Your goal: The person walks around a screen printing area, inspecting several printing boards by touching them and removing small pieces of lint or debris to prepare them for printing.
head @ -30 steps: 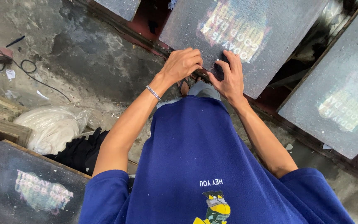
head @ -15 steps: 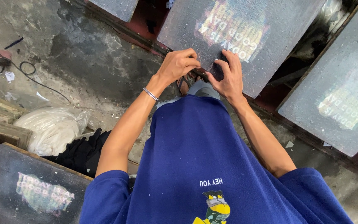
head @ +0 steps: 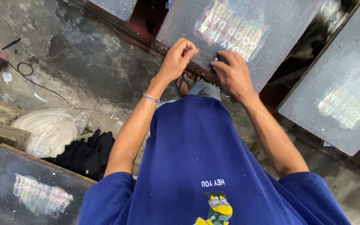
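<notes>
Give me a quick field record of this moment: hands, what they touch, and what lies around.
left hand: fingers pinched together at the lower edge of the grey rectangular printing board, whether it holds anything cannot be told
right hand: resting flat on the same board's edge
wrist: silver bracelet on the left
floor: white plastic sack, black cloth pile
other boards: one at right, one lower left

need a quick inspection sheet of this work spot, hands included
surface: stained grey concrete floor
job's things: dark grey flat board with a faded multicolour print, both hands at its near edge
clutter: white plastic sack; black cloth heap
grippers: left hand fingertips pinched together, held thing too small to tell; right hand resting on board
cables: black cable across floor
surroundings: similar printed boards at right and lower left
</notes>
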